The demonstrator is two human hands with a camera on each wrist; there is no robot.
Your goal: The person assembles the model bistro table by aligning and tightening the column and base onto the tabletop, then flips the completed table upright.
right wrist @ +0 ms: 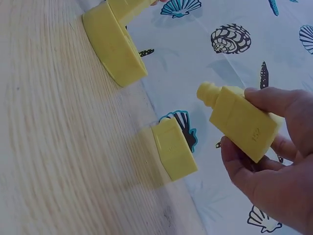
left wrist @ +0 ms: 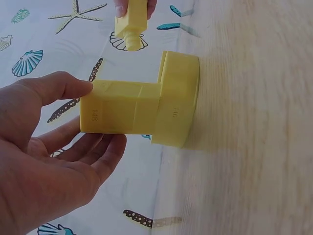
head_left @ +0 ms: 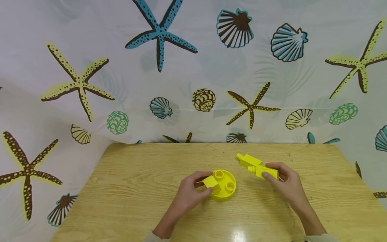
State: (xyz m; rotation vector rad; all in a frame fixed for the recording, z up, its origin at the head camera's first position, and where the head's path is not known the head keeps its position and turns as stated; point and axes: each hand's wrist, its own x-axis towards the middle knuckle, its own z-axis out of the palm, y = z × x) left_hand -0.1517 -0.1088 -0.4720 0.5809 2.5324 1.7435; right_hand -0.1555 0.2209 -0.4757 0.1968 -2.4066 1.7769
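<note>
Head view: a person's left grip, at the six-to-nine o'clock side of a round yellow base, pinches an upright block standing toward the base's nine o'clock. Ring sockets show at eleven and three o'clock. The right grip holds a knobbed block, its knob pointing toward nine o'clock; just beyond, toward ten o'clock, a similar loose block lies on the wooden counter before a shell-print cloth.

Left wrist view: thumb and fingers clasp opposite sides of the upright block, whose foot meets the base; whether it is fully seated cannot be told.

Right wrist view: the right grip clasps the knobbed block, stamped 152, above the counter. The loose block lies toward eight o'clock of it, the base toward ten.
</note>
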